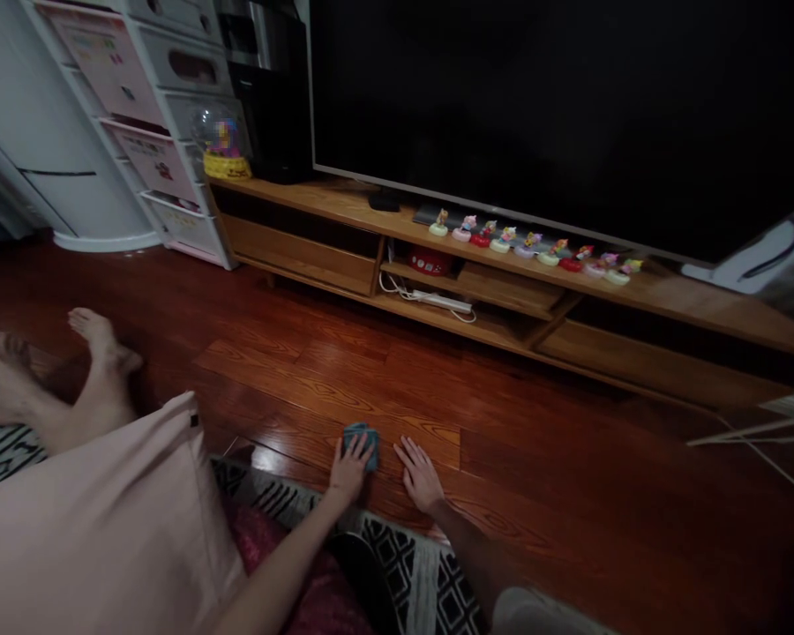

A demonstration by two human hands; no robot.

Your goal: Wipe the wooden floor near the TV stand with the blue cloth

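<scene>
My left hand (352, 467) lies flat on a blue cloth (363, 434), fingers spread across it. The cloth is folded or bunched against the wooden floor (344, 379), partly covered by my palm and fingers. To the right, my right hand (422, 474) rests palm down on the bare boards with its fingers stretched out. It holds nothing, and a small gap separates it from the cloth.
A low wooden TV stand (344, 260) carries a large dark TV (535, 115) and several small figurines (503, 238). A power strip (441, 301) sits on its shelf. A patterned rug (390, 540) lies below me. Bare feet (96, 339) and a pink cushion-like fabric (99, 529) are at left.
</scene>
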